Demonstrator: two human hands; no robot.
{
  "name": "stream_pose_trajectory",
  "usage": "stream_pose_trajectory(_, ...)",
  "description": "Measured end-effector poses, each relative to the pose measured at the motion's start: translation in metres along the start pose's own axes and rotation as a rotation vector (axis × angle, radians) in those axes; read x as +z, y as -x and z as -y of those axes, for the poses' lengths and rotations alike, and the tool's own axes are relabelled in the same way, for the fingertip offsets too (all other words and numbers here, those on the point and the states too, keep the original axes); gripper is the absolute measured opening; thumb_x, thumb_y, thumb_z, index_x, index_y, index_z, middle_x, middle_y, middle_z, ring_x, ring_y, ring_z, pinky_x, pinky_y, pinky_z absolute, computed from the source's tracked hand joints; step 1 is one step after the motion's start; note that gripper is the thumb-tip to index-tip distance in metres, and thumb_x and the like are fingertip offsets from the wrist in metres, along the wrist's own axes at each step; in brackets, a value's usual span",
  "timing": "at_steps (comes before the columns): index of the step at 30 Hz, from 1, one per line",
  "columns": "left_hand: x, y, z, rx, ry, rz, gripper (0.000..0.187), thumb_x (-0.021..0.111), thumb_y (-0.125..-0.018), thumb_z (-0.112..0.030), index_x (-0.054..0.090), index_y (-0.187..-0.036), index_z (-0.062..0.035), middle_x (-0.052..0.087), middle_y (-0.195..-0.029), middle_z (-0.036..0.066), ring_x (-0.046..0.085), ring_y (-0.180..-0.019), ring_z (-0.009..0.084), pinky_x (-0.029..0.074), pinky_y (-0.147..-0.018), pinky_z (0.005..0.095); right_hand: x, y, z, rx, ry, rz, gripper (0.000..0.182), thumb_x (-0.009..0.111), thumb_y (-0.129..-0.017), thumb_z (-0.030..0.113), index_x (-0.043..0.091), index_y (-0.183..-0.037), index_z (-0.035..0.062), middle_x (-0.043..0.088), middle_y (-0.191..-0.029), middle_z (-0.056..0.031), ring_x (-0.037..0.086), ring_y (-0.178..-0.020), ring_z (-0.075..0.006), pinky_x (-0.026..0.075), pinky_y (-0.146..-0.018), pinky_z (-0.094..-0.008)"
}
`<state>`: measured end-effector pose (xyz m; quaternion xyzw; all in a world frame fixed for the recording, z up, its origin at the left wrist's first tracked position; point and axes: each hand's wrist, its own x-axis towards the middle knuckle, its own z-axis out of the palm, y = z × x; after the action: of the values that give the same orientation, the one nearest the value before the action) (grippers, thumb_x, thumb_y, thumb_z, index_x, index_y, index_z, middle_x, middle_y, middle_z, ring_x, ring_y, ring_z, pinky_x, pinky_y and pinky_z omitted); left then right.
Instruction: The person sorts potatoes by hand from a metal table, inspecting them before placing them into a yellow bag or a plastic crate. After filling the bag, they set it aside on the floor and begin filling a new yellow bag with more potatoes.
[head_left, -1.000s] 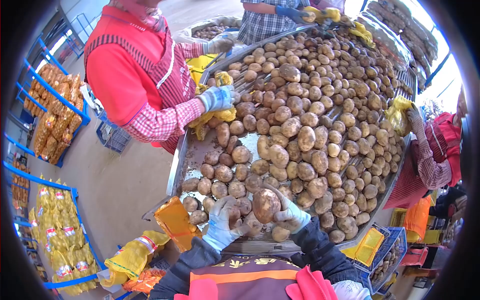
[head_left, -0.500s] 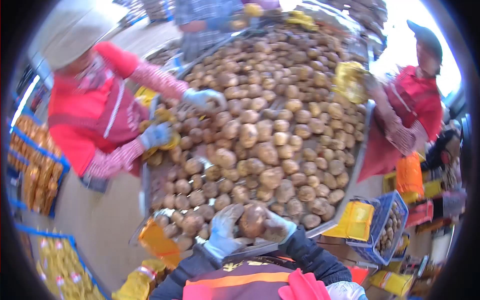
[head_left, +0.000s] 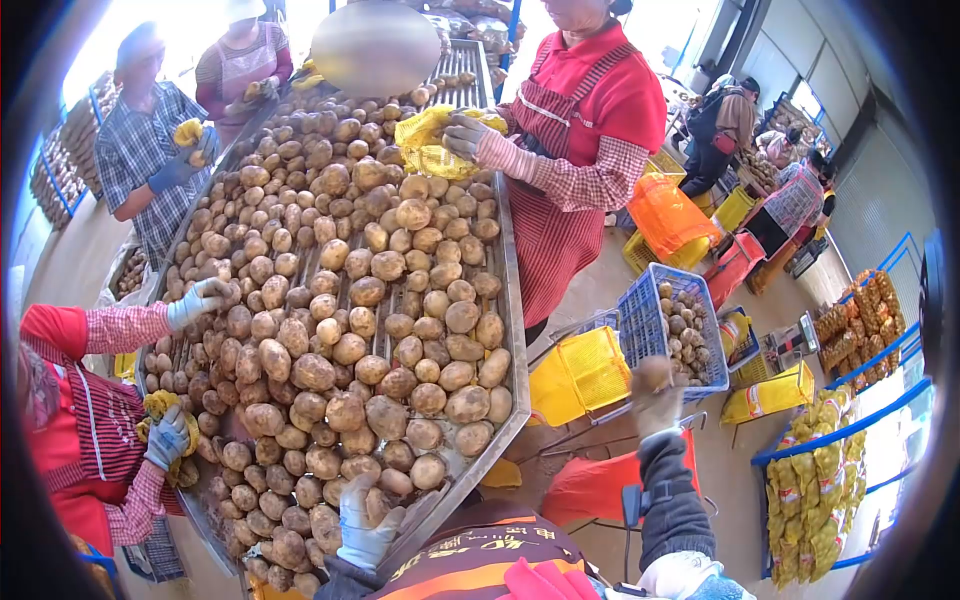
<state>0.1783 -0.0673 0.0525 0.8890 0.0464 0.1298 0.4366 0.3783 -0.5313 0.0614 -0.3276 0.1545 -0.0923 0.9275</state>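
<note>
Many brown potatoes [head_left: 345, 410] cover a slatted metal table [head_left: 515, 350]. My left hand [head_left: 365, 525], in a pale blue glove, lies at the table's near edge against the potatoes, fingers apart. Out to the right, my right hand [head_left: 655, 410] is stretched past the table, closed on a potato [head_left: 652, 374]. That hand is slightly blurred, near the front edge of a blue crate [head_left: 715, 335] holding potatoes.
Co-workers stand around the table; one at the right holds a yellow net bag [head_left: 435, 140]. Yellow bags [head_left: 580, 375] and a red bag [head_left: 590, 488] hang beside the crate. Filled net sacks [head_left: 815, 490] fill a blue rack at the right.
The view has turned right. My right hand has moved away from my left, out over the floor toward the blue crate, with the potato. My left hand has let go of it.
</note>
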Motion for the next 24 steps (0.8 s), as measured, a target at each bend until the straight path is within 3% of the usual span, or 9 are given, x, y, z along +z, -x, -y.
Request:
stream_pose_trajectory(5, 0.015, 0.003, -0.003, -0.12, 0.442, 0.076, 0.058, 0.075, -0.072, -0.008, 0.05, -0.125, -0.0001, 0.054, -0.117, 0.019, 0.053, -0.113, 0.0296, 0.041, -0.099, 0.041, -0.018, -0.028, -0.004, -0.087, 0.032, -0.09, 0.037, 0.055, -0.092, 0.043, 0.059, -0.11, 0.0111, 0.064, -0.107, -0.0106, 0.062, -0.094, -0.0259, 0.053, -0.079, -0.039)
stream_pose_trajectory(7, 0.035, 0.024, 0.049, -0.148, 0.421, 0.274, 0.056, 0.072, -0.077, -0.016, 0.05, -0.126, -0.0014, 0.053, -0.123, 0.019, 0.052, -0.114, 0.0345, 0.04, -0.099, 0.0431, 0.028, -0.005, -0.053, -0.038, 0.337, -0.053, 0.038, 0.057, -0.093, 0.039, 0.056, -0.119, 0.0106, 0.063, -0.107, -0.0079, 0.062, -0.092, -0.0217, 0.052, -0.077, -0.0347)
stream_pose_trajectory(9, -0.008, 0.003, -0.011, 0.06, 0.033, 0.232, 0.048, 0.067, -0.082, -0.016, 0.05, -0.126, -0.002, 0.054, -0.122, 0.019, 0.052, -0.115, 0.0341, 0.041, -0.099, 0.0428, 0.07, 0.019, -0.104, -0.104, 0.761, 0.088, 0.042, 0.058, -0.093, 0.031, 0.049, -0.128, 0.009, 0.061, -0.106, -0.0047, 0.06, -0.09, -0.0162, 0.049, -0.077, -0.03)
stream_pose_trajectory(11, -0.013, 0.017, -0.01, 0.056, 0.028, 0.206, 0.05, 0.066, -0.083, -0.026, 0.052, -0.125, -0.0025, 0.055, -0.123, 0.019, 0.052, -0.115, 0.0357, 0.04, -0.1, 0.0433, 0.085, 0.03, -0.153, -0.111, 0.943, 0.353, 0.044, 0.058, -0.093, 0.023, 0.046, -0.132, 0.0061, 0.06, -0.106, -0.0053, 0.058, -0.095, -0.0154, 0.048, -0.082, -0.0283)
stream_pose_trajectory(13, -0.016, 0.029, -0.001, 0.058, 0.048, 0.185, 0.051, 0.068, -0.082, -0.028, 0.054, -0.124, -0.0026, 0.056, -0.121, 0.019, 0.054, -0.113, 0.0352, 0.042, -0.096, 0.0433, 0.12, 0.076, -0.189, -0.519, 1.369, 1.059, 0.054, 0.066, -0.078, 0.011, 0.048, -0.128, 0.0033, 0.057, -0.115, -0.0147, 0.057, -0.105, -0.0299, 0.046, -0.087, -0.0376)
stream_pose_trajectory(15, -0.027, 0.045, 0.002, -0.045, 0.08, 0.173, 0.048, 0.064, -0.085, -0.033, 0.055, -0.123, -0.0045, 0.058, -0.119, 0.018, 0.054, -0.112, 0.0326, 0.041, -0.096, 0.043, 0.173, 0.119, -0.213, -0.572, 1.494, 1.543, 0.06, 0.07, -0.07, 0.015, 0.05, -0.126, 0.0044, 0.052, -0.125, -0.0191, 0.051, -0.115, -0.0347, 0.042, -0.094, -0.0449)
stream_pose_trajectory(20, -0.058, 0.088, 0.006, -0.128, -0.056, -0.178, 0.048, 0.068, -0.078, -0.031, 0.057, -0.116, -0.0027, 0.058, -0.114, 0.02, 0.056, -0.107, 0.0359, 0.044, -0.092, 0.0445, 0.189, 0.193, -0.29, -0.608, 1.42, 2.117, 0.078, 0.072, -0.069, 0.041, 0.044, -0.135, 0.0082, 0.045, -0.135, -0.0163, 0.038, -0.13, -0.0353, 0.023, -0.109, -0.0539)
stream_pose_trajectory(22, -0.062, 0.106, 0.006, -0.175, -0.357, -0.553, 0.054, 0.071, -0.073, -0.034, 0.059, -0.114, -0.0018, 0.054, -0.118, 0.02, 0.052, -0.111, 0.0402, 0.041, -0.094, 0.048, 0.204, 0.222, -0.314, -0.52, 1.342, 2.262, 0.075, 0.071, -0.071, 0.039, 0.044, -0.135, 0.0104, 0.042, -0.139, -0.0157, 0.037, -0.131, -0.0348, 0.025, -0.108, -0.0543)
stream_pose_trajectory(24, -0.067, 0.131, 0.02, -0.343, -0.445, -0.579, 0.067, 0.07, -0.075, -0.038, 0.048, -0.127, -0.0024, 0.045, -0.129, 0.023, 0.043, -0.12, 0.0428, 0.037, -0.099, 0.05, 0.211, 0.252, -0.341, -0.514, 1.157, 2.35, 0.081, 0.074, -0.067, 0.033, 0.041, -0.137, 0.0086, 0.04, -0.141, -0.0161, 0.034, -0.133, -0.0354, 0.026, -0.107, -0.0565)
